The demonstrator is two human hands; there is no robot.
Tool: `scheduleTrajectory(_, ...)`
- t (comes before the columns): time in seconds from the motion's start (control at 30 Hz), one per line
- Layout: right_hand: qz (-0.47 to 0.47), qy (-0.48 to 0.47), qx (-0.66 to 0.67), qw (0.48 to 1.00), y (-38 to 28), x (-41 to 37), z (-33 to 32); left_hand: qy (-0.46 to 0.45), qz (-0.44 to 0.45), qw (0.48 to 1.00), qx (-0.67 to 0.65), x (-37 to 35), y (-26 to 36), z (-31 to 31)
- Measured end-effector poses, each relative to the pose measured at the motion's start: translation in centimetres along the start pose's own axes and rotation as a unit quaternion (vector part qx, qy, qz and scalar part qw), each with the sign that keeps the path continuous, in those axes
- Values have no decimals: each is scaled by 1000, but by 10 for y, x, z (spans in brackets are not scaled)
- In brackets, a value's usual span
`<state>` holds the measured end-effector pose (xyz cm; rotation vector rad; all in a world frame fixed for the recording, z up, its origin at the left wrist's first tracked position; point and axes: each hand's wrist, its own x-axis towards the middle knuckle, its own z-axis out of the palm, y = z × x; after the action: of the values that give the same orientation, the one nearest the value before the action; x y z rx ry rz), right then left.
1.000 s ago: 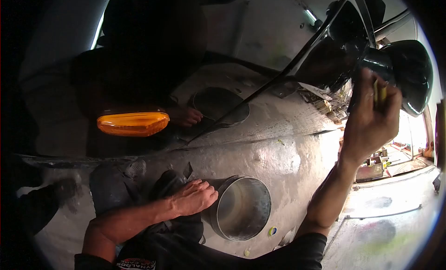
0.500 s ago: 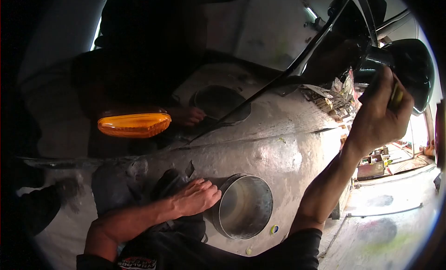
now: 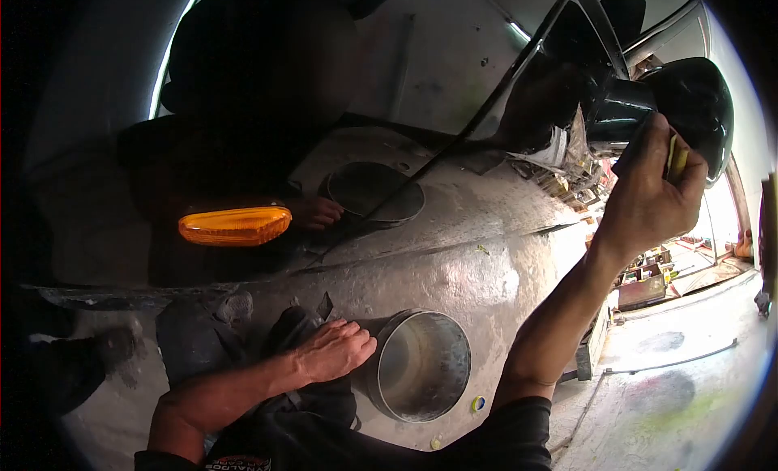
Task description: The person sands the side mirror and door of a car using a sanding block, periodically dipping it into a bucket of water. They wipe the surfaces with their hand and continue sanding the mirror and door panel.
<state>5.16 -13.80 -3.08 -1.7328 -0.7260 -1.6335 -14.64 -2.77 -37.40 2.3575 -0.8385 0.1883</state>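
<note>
Two hands: right hand (image 3: 648, 200) clamped on a yellow pad (image 3: 677, 159) against the black mirror housing (image 3: 697, 98), far right, best worked flat with light strokes along the curve; left hand (image 3: 332, 351), holding nothing, braced on the grey panel (image 3: 486, 268) beside the round opening (image 3: 421, 366).

Left hand (image 3: 328, 351) is down low, palm flat and facing down, fingers together and a bit bent, not gripping anything. Its forearm is bare and comes in from the lower left. Right arm is stretched way up and out, elbow nearly straight, dark sleeve ending at the upper arm. Right hand (image 3: 648, 200) is up top, fingers curled in tight, thumb pressed against them.
</note>
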Motion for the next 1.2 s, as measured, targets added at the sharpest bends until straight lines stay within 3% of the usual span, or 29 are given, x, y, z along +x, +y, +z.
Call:
scheduleTrajectory(0.1, -85, -77, -100, 988, 8, -10, -6, -6, -8, 1000, 0, 1, 0, -1)
scheduleTrajectory(0.13, -97, -86, -79, 988, 8, -9, -7, -2, -7, 1000, -1, 1, 1, -2)
scheduleTrajectory(0.23, 42, -39, 21, 998, -3, -1, -6, 8, 0, 1000, -6, 1, 1, -2)
scheduleTrajectory(0.27, 36, -38, 37, 998, 0, -2, -5, 7, 1, 1000, -6, 1, 1, -1)
scheduleTrajectory(0.37, -48, -97, -69, 992, 4, -13, -7, -10, -8, 1000, -6, 1, 1, -1)
scheduleTrajectory(0.4, -109, -108, -35, 988, 5, -20, -4, -19, -12, 1000, -5, 2, 2, -2)
scheduleTrajectory(0.5, 4, -103, -26, 994, 0, -11, -15, 8, -3, 1000, -6, 2, 2, -3)
scheduleTrajectory(0.53, -35, -55, -49, 997, 9, -3, -17, -1, -1, 1000, -4, 2, 2, -5)
scheduleTrajectory(0.57, 20, -36, 21, 999, 9, 2, -20, -10, -1, 1000, -1, 2, 3, -7)
scheduleTrajectory(0.67, -131, -3, -57, 990, 23, 11, -27, 4, -2, 1000, -7, 2, 2, -4)
scheduleTrajectory(0.77, -404, -43, -239, 882, 16, 30, -29, 33, 3, 999, -8, 1, 1, 4)
scheduleTrajectory(0.9, -390, -90, -273, 875, 15, 14, -34, 7, 4, 1000, 5, 1, 1, 1)
scheduleTrajectory(0.97, -327, -165, -208, 907, 13, -3, -37, 33, 0, 999, -8, 0, 2, 4)
scheduleTrajectory(1.2, -346, -160, -260, 887, 21, 9, -47, 20, -4, 1000, -11, 1, 3, 0)
